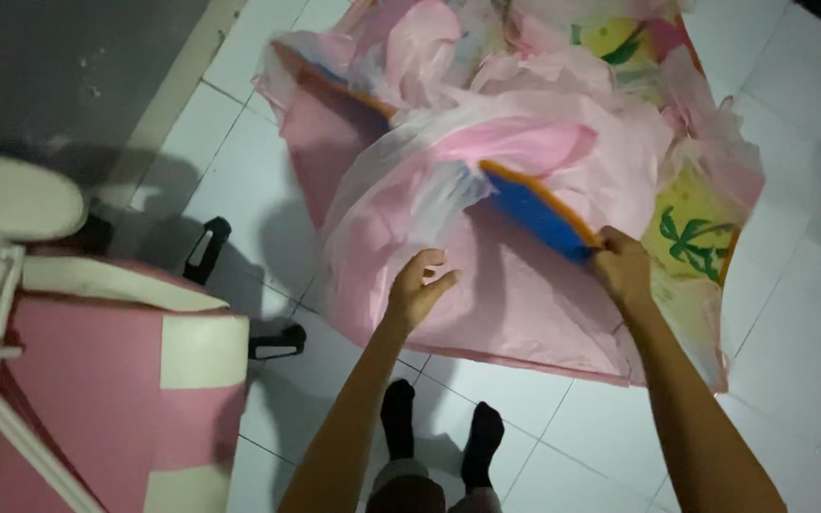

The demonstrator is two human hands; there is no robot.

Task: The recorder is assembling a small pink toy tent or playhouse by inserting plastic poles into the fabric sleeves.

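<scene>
The right hand (621,266) gripped the pop-up tent's blue-and-orange rim (534,211); the left hand (417,290) hovered released, just near the pink fabric (515,304).

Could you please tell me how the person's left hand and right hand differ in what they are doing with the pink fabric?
The right hand is closed, pinching the blue band with its orange edge; the left hand is open, fingers curled, gripping nothing. The right hand sits toward the yellow palm-print panel; the left hovers over plain pink fabric. Both reach forward over the white tile floor.
</scene>
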